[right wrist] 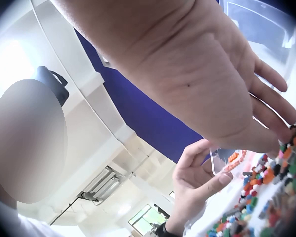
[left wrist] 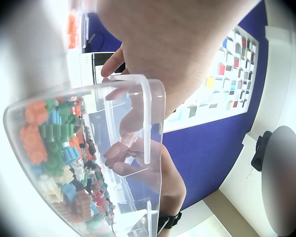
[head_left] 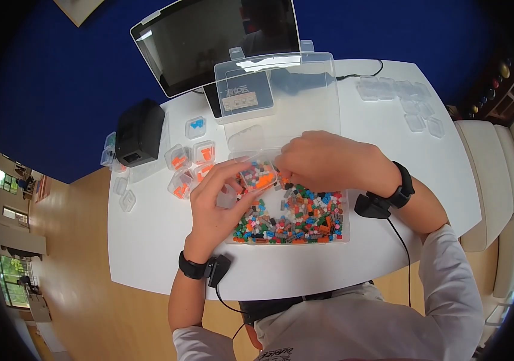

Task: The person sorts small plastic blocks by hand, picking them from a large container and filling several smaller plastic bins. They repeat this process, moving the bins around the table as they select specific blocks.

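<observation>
Between thumb and fingers my left hand point(head_left: 212, 201) holds a small clear box point(head_left: 250, 183) with orange pieces point(head_left: 264, 179), above the left part of a large clear bin point(head_left: 346, 234) of mixed coloured bricks point(head_left: 323, 221). My right hand point(head_left: 323, 159) reaches over the bin's back part, close to the small box. In the right wrist view, the right hand point(right wrist: 212, 84) has loosely extended fingers, their tips down at the bricks point(right wrist: 270, 175); whether they pinch one is hidden. The left wrist view shows the left hand point(left wrist: 163, 54) above the bin's clear wall point(left wrist: 155, 192).
Small boxes with orange pieces point(head_left: 206, 152) and one with blue pieces point(head_left: 195, 127) stand left of the bin. Behind it are a raised clear lid point(head_left: 311, 114) and a monitor point(head_left: 215, 42). A black device point(head_left: 140, 132) stands left; clear boxes point(head_left: 414, 123) lie at the back right.
</observation>
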